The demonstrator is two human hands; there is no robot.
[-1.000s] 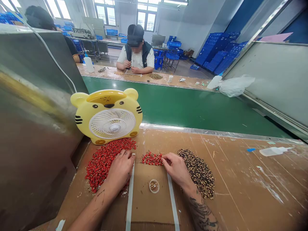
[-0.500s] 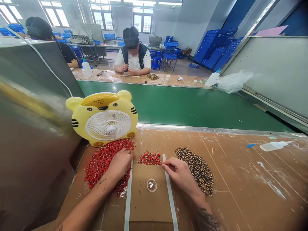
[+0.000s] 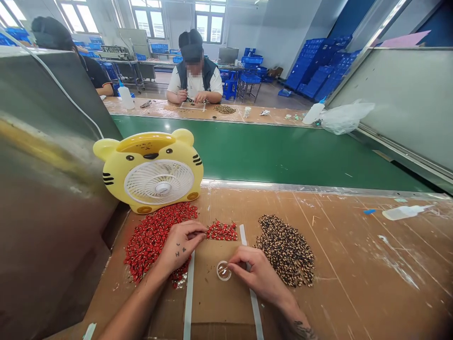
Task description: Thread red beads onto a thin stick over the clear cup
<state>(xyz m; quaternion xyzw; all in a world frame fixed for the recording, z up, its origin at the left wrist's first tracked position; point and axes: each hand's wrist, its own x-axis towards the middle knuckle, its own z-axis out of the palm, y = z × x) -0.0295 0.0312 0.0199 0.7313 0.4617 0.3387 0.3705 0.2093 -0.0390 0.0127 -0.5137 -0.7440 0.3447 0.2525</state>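
Since the earlier frame the right hand has come nearer, from the right end of the short row of red pieces to the small round cup, and the left hand has left the large red pile for the row's left end. The row lies at the far edge of the cardboard sheet, small, glossy red with pale ends, packed close. The right fingertips pinch a thin stick reaching into the cup; its grip end is hidden. The left thumb and fingers are drawn narrow; whether they hold a piece I cannot tell. The left hand covers part of the red pile. A dark-and-tan pile lies right; a yellow fan stands far left, partly blocking the green strip.
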